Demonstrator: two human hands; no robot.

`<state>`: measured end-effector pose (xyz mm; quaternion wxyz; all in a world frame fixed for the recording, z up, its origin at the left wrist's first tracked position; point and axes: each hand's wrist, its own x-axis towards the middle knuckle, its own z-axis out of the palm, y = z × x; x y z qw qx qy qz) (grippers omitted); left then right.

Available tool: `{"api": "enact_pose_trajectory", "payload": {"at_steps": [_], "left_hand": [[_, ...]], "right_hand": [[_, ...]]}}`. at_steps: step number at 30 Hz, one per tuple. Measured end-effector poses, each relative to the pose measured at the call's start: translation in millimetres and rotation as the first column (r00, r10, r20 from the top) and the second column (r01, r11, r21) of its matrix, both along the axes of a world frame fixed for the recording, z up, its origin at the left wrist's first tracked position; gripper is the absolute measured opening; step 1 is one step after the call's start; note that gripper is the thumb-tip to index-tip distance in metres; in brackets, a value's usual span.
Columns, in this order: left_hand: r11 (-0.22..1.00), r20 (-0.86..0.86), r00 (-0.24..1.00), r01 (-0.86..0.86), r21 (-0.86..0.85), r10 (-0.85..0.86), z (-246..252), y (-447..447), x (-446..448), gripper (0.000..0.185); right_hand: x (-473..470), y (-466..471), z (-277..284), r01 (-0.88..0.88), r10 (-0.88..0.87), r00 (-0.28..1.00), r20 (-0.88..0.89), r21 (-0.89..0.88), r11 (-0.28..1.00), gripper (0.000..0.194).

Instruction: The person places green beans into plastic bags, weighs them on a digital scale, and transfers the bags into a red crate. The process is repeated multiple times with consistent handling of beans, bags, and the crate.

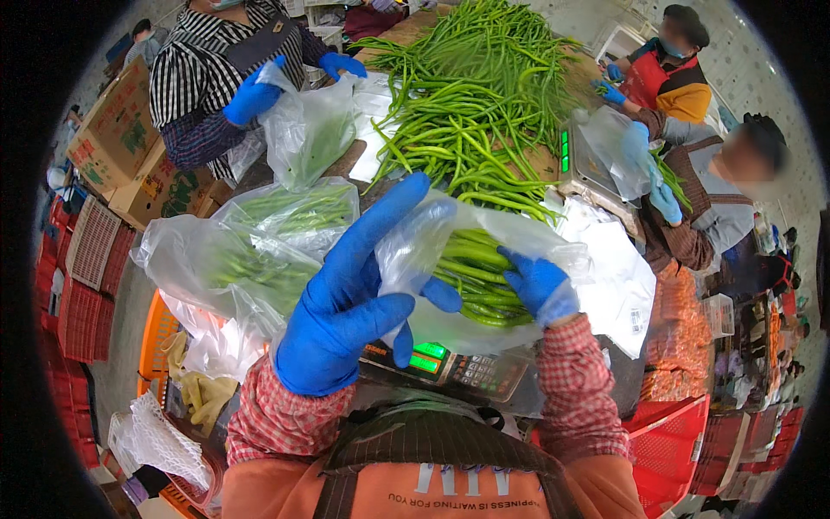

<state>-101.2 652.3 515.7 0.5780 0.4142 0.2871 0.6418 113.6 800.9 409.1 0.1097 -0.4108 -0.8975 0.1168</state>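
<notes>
Long green chili peppers (476, 276) lie bunched in a clear plastic bag (415, 243) in front of me, above a digital scale (483, 373) with a lit green display. My left hand (347, 305), in a blue glove, is at the bag's left side. Its thumb and index finger are spread wide, and the film lies against its other fingers, partly hiding them. Inside the bag's right side, my right hand (541, 285), also blue-gloved, has its fingers on the peppers, with film across its wrist.
A large heap of green chili peppers (480, 97) covers the table beyond. Filled bags (259, 259) lie to the left, white bags (603, 266) to the right. A co-worker's gloved hand (256, 94) holds a bag. Another scale (593, 175), an orange basket (152, 344) and a red crate (671, 447) stand around.
</notes>
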Motion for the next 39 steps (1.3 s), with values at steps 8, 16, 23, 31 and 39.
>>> {"api": "enact_pose_trajectory", "payload": {"at_steps": [8, 16, 23, 31, 39], "left_hand": [[0.891, -0.544, 0.706, -0.378, 0.253, 0.454, -13, -33, -3, 0.095], [0.852, -0.671, 0.540, -0.431, 0.297, 0.508, -25, -23, 11, 0.089], [0.998, -0.021, 0.999, -0.032, -0.047, 0.031, 0, -20, 29, 0.080], [0.995, 0.149, 0.988, -0.031, -0.098, 0.045, -13, -45, 5, 0.077], [0.998, 0.083, 0.996, -0.018, -0.054, 0.022, -2, -13, 22, 0.083]], "right_hand": [[27, -15, 3, -0.065, 0.077, 0.994, -0.084, 0.142, 0.988, 0.025], [11, -70, 80, 0.034, 0.027, 0.864, -0.503, 0.111, 0.993, 0.029], [-28, -11, 48, 0.112, -0.008, 0.964, -0.267, 0.377, 0.919, 0.051], [156, -19, 29, 0.371, -0.382, 0.912, 0.152, 0.095, 0.924, 0.024], [139, -71, 86, -0.166, -0.487, 0.481, -0.729, -0.621, 0.766, 0.029]]}}
